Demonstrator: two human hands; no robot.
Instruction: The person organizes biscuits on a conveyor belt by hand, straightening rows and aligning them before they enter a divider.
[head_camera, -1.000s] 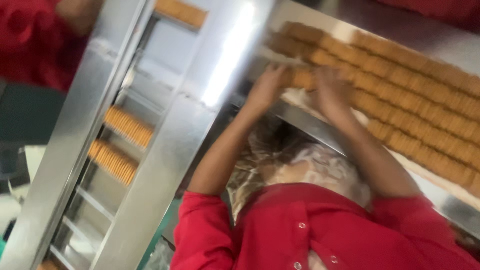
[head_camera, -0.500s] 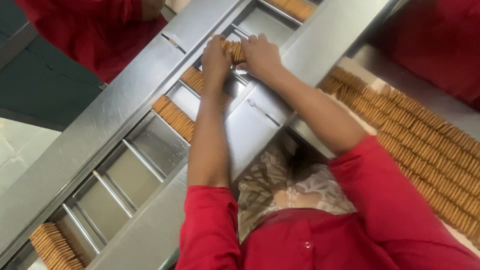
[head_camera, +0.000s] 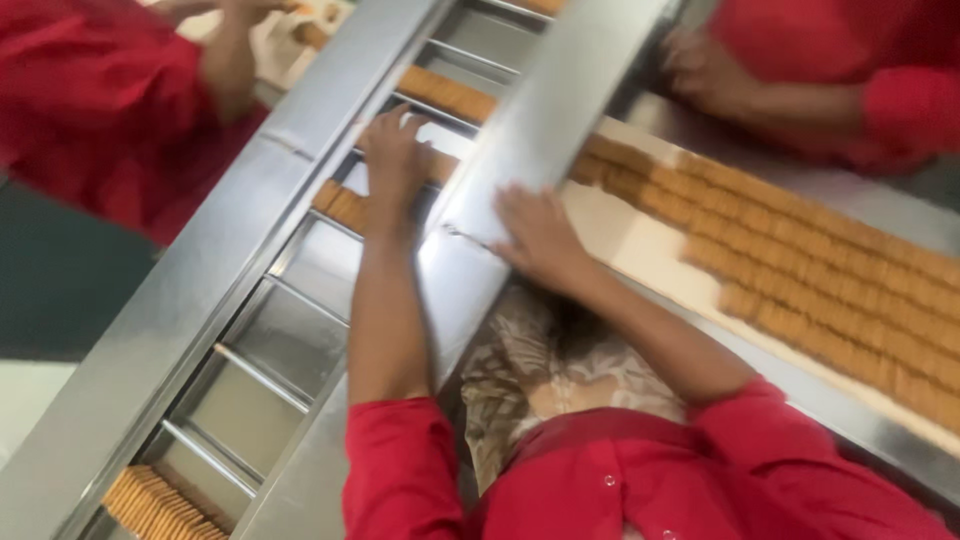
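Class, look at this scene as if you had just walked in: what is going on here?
A person in red sleeves stands at a steel channel divided into compartments. Their left hand presses on a stack of tan biscuits in one compartment. Their right hand lies flat on the steel rail beside a white belt carrying rows of tan biscuits. Two other people's hands, at top left and top right, are at the same line.

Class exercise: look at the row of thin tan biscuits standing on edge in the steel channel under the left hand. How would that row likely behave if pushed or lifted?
The row of thin tan biscuits stands on edge, so it would probably topple without the steel channel dividers. Each looks thin and dry, likely brittle. The left hand presses it flat-fingered, suggesting it slides easily.
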